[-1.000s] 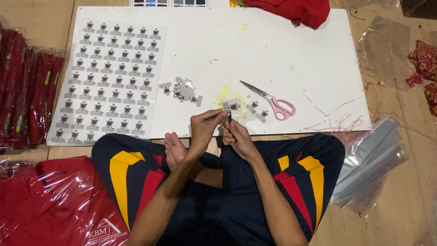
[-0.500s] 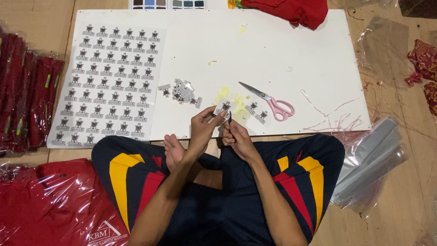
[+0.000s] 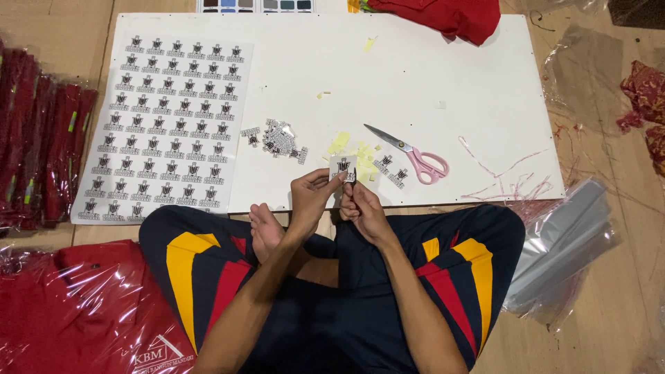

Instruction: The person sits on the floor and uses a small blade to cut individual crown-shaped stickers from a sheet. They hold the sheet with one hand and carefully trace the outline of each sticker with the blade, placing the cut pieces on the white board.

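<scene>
A small cut-out sticker (image 3: 343, 166), white with a dark emblem, sits between both hands just over the near edge of the white board (image 3: 415, 76), above the person's crossed legs. The left hand (image 3: 310, 197) pinches its lower left edge between thumb and fingertips, and the right hand (image 3: 360, 204) has its fingertips pressed together on the lower right corner, where a darker bit shows; whether that bit is backing or part of the sticker cannot be told. Just beyond the sticker, pale yellow paper scraps (image 3: 350, 149) lie scattered on the board, with two more loose stickers (image 3: 391, 170) beside them. To the right of these lie pink-handled scissors (image 3: 412, 154), blades open a little and pointing left. To the left of the hands a small heap of cut stickers (image 3: 277, 138) rests on the board, and further left a large printed sheet (image 3: 170, 128) carries rows of the same emblem, lying flat and overlapping the board's left part. Thin pink threads (image 3: 506, 176) trail near the board's right end. A red cloth (image 3: 450, 14) hangs over the far edge. On the wooden floor, wrapped red garments (image 3: 41, 152) are stacked at the left, another bagged red garment (image 3: 76, 312) lies beside the left knee, and clear plastic bags (image 3: 568, 242) lie beside the right knee.
</scene>
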